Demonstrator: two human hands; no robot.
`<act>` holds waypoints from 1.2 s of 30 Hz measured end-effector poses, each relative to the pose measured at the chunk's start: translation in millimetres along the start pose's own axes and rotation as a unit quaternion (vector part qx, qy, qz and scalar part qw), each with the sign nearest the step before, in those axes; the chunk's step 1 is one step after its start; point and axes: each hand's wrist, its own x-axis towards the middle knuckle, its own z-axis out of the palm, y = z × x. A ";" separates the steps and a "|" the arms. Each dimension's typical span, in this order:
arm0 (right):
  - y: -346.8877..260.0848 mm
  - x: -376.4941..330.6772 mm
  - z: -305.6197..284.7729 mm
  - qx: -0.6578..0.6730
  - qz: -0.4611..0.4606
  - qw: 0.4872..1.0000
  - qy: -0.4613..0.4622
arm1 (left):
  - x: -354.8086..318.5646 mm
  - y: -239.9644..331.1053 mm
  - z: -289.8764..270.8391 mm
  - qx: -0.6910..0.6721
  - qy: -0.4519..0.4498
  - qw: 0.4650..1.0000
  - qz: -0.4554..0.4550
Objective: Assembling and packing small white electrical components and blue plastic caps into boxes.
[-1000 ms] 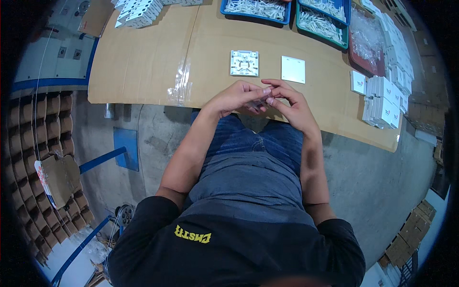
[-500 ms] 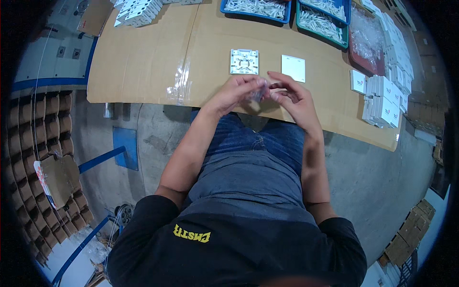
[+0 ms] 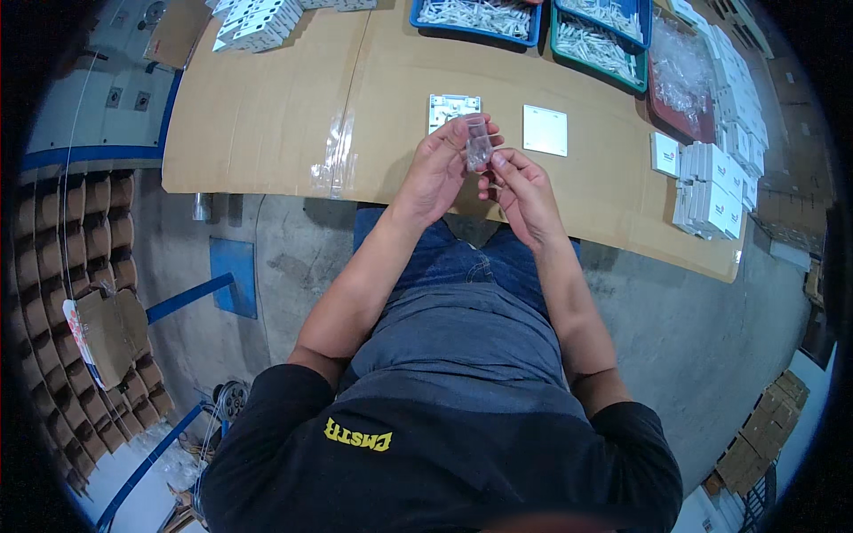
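Both my hands are raised over the front edge of the cardboard-covered table. Between thumb and fingers my left hand point(image 3: 434, 173) grips a small clear plastic bag point(image 3: 478, 142), which stands up open-looking at its top. My right hand point(image 3: 527, 194) pinches the lower right of that bag with thumb and forefinger. What lies inside it, if anything, is too small to make out. Just beyond my left fingers lies a white square switch-like base point(image 3: 451, 107) with moulded details, partly covered by the hand. A plain white square plate point(image 3: 545, 131) rests to its right.
Blue tray point(image 3: 475, 34) and green tray point(image 3: 600, 75) at the back hold many small white pieces. A red bin point(image 3: 680, 120) holds clear plastic bags. White boxed units point(image 3: 709, 191) are stacked at the right; more white units point(image 3: 256, 25) stand back left.
The plastic bag has been turned more upright and raised a little. My right hand has moved down and left, its fingers now closed on the bag's lower part.
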 end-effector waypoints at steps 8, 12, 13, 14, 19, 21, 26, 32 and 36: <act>-7.6 -8.6 10.4 0.083 0.043 0.995 -0.044 | -4.4 8.1 14.1 0.066 -0.008 0.995 0.069; 1.3 -8.7 1.8 0.090 0.043 0.991 -0.091 | -8.4 17.0 22.8 0.111 -0.029 0.989 0.093; 2.0 -8.5 0.1 0.080 0.034 0.991 -0.105 | -8.4 16.2 22.9 0.111 -0.029 0.989 0.092; 1.7 -8.4 0.0 0.080 0.034 0.991 -0.106 | -8.4 16.4 23.0 0.136 -0.036 0.982 0.125; -0.2 -5.9 -2.9 0.062 0.048 0.994 -0.076 | -6.5 16.5 23.5 0.211 -0.054 0.954 0.205; -3.5 -6.3 -2.6 0.040 0.050 0.997 -0.047 | -2.2 14.1 24.6 0.244 -0.053 0.941 0.230; -8.4 9.3 -27.1 -0.228 0.037 0.971 0.055 | 3.8 -4.7 -6.9 0.209 0.061 0.969 0.112; -54.2 50.7 -94.4 -0.399 -0.099 0.897 0.161 | -8.4 -39.9 -45.8 0.400 0.054 0.914 0.036; -119.4 98.9 -134.0 -0.501 -0.235 0.805 0.212 | -7.7 -41.9 -44.4 0.454 0.023 0.888 0.071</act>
